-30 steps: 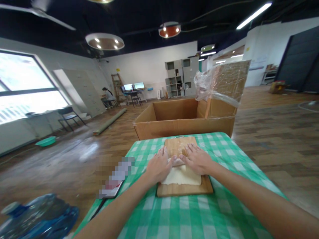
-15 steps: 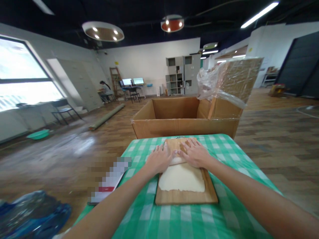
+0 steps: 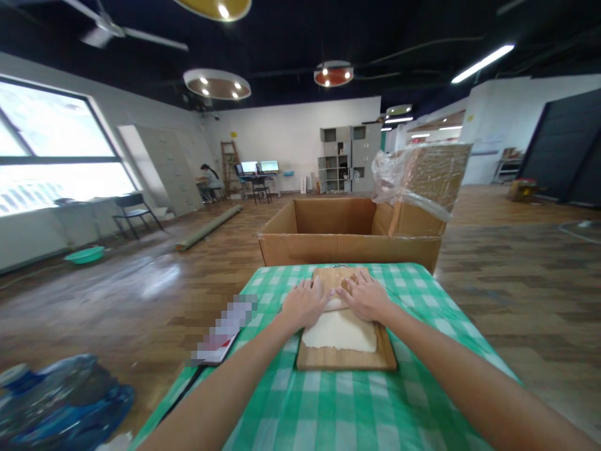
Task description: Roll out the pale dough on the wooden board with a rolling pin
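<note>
In the head view, a pale, flattened rectangular sheet of dough lies just below the middle of the frame. It sits on a rectangular light-brown wooden cutting board, and the board's near edge shows bare below it. The board rests on a table covered with a green-and-white checked cloth that fills the lower centre.

Both forearms reach up from the bottom corners of the frame. The left hand and the right hand lie side by side, palms down with fingers stretched flat, on the far edge of the dough, where it looks thicker, like a rolled lip. The thumbs come close together over that lip; whether they touch cannot be told. Neither hand is closed around anything, and the fingertips reach onto the bare far end of the board.

Just beyond the table, at centre frame, stands a large open brown cardboard box. Its raised right flap is draped in crinkled clear plastic film.

At the table's left edge lies a flat pixelated object. A blue plastic water bottle lies in the lower left corner. Farther up the left side are a teal basin and a long rolled mat, both on the wooden floor, and a seated person at a desk by the far wall.
</note>
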Available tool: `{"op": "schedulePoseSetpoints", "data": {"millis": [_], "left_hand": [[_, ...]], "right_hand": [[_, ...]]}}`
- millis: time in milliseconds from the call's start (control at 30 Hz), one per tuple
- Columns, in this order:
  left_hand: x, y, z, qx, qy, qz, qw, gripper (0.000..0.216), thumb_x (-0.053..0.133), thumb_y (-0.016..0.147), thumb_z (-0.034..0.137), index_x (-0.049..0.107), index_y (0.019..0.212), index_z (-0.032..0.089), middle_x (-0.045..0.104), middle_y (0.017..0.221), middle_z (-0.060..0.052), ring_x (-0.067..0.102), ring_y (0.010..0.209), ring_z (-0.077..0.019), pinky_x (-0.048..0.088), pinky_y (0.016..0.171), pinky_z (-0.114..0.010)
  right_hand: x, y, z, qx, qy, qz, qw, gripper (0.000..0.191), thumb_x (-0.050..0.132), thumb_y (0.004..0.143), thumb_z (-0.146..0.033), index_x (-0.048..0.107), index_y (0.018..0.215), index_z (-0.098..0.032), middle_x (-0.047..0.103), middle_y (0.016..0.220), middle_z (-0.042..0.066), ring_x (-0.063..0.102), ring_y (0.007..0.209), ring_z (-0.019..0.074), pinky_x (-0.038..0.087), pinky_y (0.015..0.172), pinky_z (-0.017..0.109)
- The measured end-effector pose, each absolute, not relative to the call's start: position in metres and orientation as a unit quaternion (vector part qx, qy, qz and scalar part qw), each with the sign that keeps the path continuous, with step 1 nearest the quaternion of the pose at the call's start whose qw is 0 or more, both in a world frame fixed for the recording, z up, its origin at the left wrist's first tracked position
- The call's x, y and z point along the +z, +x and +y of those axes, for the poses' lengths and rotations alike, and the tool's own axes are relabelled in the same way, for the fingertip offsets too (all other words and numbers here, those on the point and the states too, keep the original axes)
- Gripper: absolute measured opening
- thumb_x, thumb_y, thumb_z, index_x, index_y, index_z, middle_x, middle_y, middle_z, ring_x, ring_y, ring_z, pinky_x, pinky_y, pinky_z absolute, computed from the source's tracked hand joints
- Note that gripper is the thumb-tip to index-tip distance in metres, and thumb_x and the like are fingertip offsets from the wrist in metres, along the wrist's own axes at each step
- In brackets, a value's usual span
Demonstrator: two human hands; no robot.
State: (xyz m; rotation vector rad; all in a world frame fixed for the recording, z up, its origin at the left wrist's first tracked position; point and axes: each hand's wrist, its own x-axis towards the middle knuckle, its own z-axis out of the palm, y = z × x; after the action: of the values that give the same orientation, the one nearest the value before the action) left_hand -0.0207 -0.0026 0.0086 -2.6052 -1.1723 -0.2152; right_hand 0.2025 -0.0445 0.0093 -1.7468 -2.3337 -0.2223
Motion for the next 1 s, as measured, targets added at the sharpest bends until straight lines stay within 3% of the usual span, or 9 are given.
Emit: {"op": "schedulePoseSetpoints", "data": {"millis": [167,367,500,633,833,1000], "left_hand": [[0.005,-0.023,-0.055,-0.147,-0.873,-0.458,0.087,0.065,0.035,0.107,0.057,0.053,0.151,0.011,0.058,0.150,-0.023,0.054,0.142,-0.0367,0.042,0.116,-0.055],[0.005,-0.024,-0.093,-0.114,-0.891,-0.434,0.072,0.072,0.045,0.102,0.050,0.045,0.155,0.002,0.046,0.161,-0.025,0.040,0.153,-0.0370,0.034,0.126,-0.053],[0.007,-0.027,-0.085,-0.087,-0.905,-0.414,0.047,0.064,0.045,0.098,0.033,0.047,0.154,0.002,0.047,0.161,-0.023,0.044,0.152,-0.0333,0.036,0.125,-0.050],[0.005,-0.036,-0.067,-0.105,-0.896,-0.428,0.053,0.057,0.038,0.105,0.036,0.052,0.150,0.005,0.051,0.158,-0.023,0.047,0.150,-0.0334,0.040,0.122,-0.053],[0.003,-0.032,-0.047,-0.132,-0.861,-0.482,0.099,0.056,0.036,0.108,0.040,0.051,0.150,0.007,0.053,0.157,-0.023,0.050,0.147,-0.0343,0.044,0.118,-0.053],[0.004,-0.025,-0.026,-0.133,-0.868,-0.470,0.086,0.048,0.032,0.107,0.031,0.060,0.141,0.010,0.059,0.150,-0.023,0.050,0.146,-0.0347,0.045,0.115,-0.056]], "right_hand": [[-0.010,0.202,-0.087,-0.060,-0.605,-0.781,0.143,0.078,0.025,0.109,-0.061,0.045,0.157,-0.003,0.046,0.161,0.024,0.035,0.154,0.0358,0.031,0.124,0.050],[-0.021,0.205,-0.127,-0.075,-0.563,-0.805,0.172,0.086,0.031,0.106,-0.067,0.035,0.164,-0.005,0.029,0.170,0.021,0.028,0.158,0.0355,0.025,0.128,0.052],[-0.011,0.200,-0.114,-0.034,-0.554,-0.818,0.151,0.075,0.020,0.111,-0.057,0.040,0.162,-0.006,0.037,0.168,0.019,0.031,0.157,0.0316,0.025,0.129,0.050],[-0.001,0.186,-0.076,-0.022,-0.555,-0.822,0.127,0.069,0.013,0.113,-0.049,0.049,0.157,-0.009,0.039,0.167,0.017,0.029,0.158,0.0316,0.027,0.127,0.051],[0.003,0.171,-0.024,-0.091,-0.504,-0.855,0.088,0.053,0.026,0.114,-0.040,0.063,0.143,-0.016,0.056,0.155,0.017,0.039,0.152,0.0351,0.032,0.121,0.058],[0.006,0.171,0.002,-0.108,-0.472,-0.872,0.069,0.038,0.040,0.111,-0.033,0.067,0.135,-0.021,0.060,0.150,0.015,0.045,0.145,0.0341,0.032,0.119,0.060]]}}
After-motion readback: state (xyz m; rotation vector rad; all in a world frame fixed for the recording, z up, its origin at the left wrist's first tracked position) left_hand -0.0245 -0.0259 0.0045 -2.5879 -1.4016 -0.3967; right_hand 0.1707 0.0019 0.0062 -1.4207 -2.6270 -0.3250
